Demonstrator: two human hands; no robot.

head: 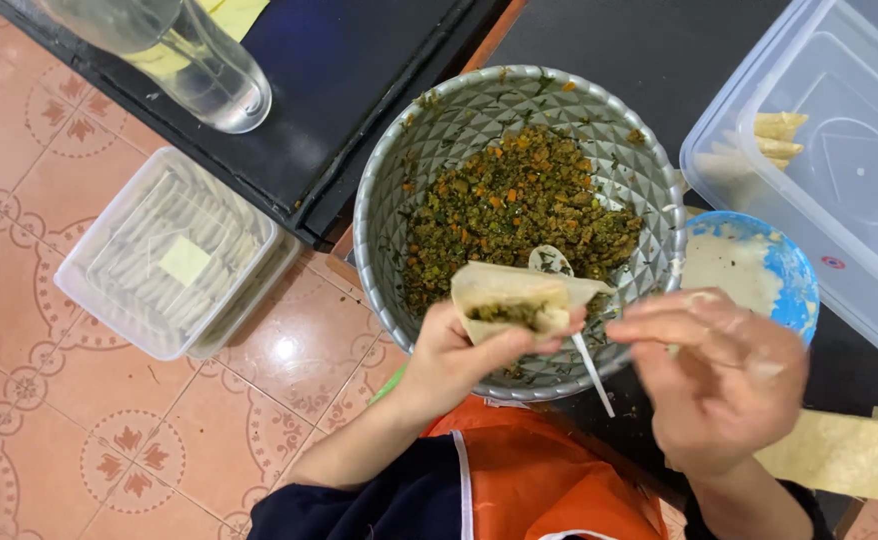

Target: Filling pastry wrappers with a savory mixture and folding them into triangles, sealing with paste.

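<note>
One wrapper [519, 300], filled, is clamped in the left hand [459, 355] fingers over one bowl [439, 140]; right hand [724, 375] fingers apart, empty. Two tubs flank, floor left open.

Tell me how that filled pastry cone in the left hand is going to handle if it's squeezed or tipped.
The pastry cone looks thin and floppy: its wrapper creases where the left hand pinches it. Its top is open with loose minced filling showing, so tipping would probably spill crumbs. It seems light, since a few fingers carry it, and a hard squeeze might tear the wrapper.
</note>
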